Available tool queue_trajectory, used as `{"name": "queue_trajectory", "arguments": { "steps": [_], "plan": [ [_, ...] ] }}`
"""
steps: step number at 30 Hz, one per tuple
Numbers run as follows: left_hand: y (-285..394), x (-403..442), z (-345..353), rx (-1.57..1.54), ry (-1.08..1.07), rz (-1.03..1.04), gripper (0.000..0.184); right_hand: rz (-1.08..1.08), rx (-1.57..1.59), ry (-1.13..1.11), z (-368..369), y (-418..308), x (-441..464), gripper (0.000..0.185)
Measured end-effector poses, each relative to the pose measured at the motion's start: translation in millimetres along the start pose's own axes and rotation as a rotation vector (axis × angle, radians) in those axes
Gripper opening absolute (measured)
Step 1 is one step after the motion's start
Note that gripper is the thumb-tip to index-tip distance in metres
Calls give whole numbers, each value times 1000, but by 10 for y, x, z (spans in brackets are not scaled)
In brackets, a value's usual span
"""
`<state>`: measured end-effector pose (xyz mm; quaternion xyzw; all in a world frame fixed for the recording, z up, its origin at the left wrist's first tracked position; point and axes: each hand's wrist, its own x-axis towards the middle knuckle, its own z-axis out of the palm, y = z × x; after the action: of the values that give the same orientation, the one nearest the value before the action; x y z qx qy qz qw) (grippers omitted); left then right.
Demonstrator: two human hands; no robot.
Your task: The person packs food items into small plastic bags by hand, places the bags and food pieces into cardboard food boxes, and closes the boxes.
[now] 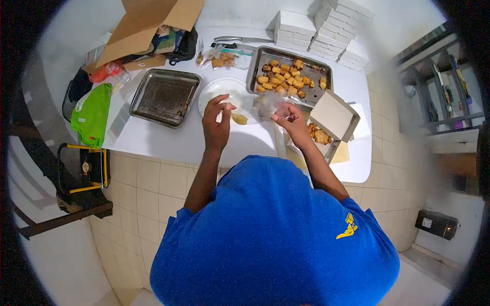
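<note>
From here I see a clear, crumpled plastic bag (265, 106) pinched by its edge in the right hand (292, 117), just right of the round white plate (224, 86). It looks feather-light, limp and slippery, likely best held by its rim with fingertips. The left hand (217, 120) hangs loosely curled over the plate, apparently gripping nothing, near a flat yellowish-brown piece (239, 119); whether they touch, I can't tell. Beyond, golden baked chunks (280, 77) fill part of a dark metal tray (320, 75).
</note>
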<state>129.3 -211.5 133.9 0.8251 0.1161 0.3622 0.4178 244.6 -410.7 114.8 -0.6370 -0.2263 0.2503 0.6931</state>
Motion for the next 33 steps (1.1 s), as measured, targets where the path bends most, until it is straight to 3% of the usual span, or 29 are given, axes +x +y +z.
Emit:
{"name": "queue_trajectory", "arguments": {
  "steps": [2, 3, 6, 9, 10, 12, 15, 18, 19, 22, 25, 27, 31, 33],
  "plan": [
    [47, 24, 32, -205, -1, -165, 14, 0, -64, -10, -27, -61, -6, 23],
    [97, 16, 25, -138, -5, -131, 15, 2, -105, 7, -17, -78, -36, 19],
    [369, -107, -30, -320, -26, -348, 16, 17, -111, -22, -49, -33, -87, 13],
    [572, -235, -176, -369, -10, -305, 18, 7, -42, -151, -4, -79, -225, 12],
    [502, -264, -190, -252, -5, -234, 19, -3, -17, -204, 20, -101, -256, 12],
    [370, -300, -267, -12, 1, -99, 20, -102, -184, -210, 107, -139, -310, 12],
    [496, -321, -432, -105, 119, -191, 21, -286, -458, -194, 218, -575, -414, 12],
    [414, -376, -481, -202, 147, -216, 21, -165, -256, -162, 307, -399, -263, 11],
    [174, -428, -435, -91, 62, -130, 22, -86, -230, -169, 315, -297, -174, 9],
    [-438, -664, -228, -474, -132, -799, 23, 42, -177, -236, 242, 364, 41, 8],
    [-975, -954, -37, -461, -301, -996, 27, 240, -71, -365, 101, 1353, 41, 8],
    [-1485, -1227, 83, -385, -408, -995, 23, 430, -217, -401, 120, 1513, -79, 14],
    [-1474, -1303, 81, -261, -419, -961, 25, 416, -330, -266, 143, 1843, -159, 19],
    [-1560, -1357, 80, -257, -467, -822, 28, 340, -282, -243, 181, 1819, -207, 18]
  ]
}}
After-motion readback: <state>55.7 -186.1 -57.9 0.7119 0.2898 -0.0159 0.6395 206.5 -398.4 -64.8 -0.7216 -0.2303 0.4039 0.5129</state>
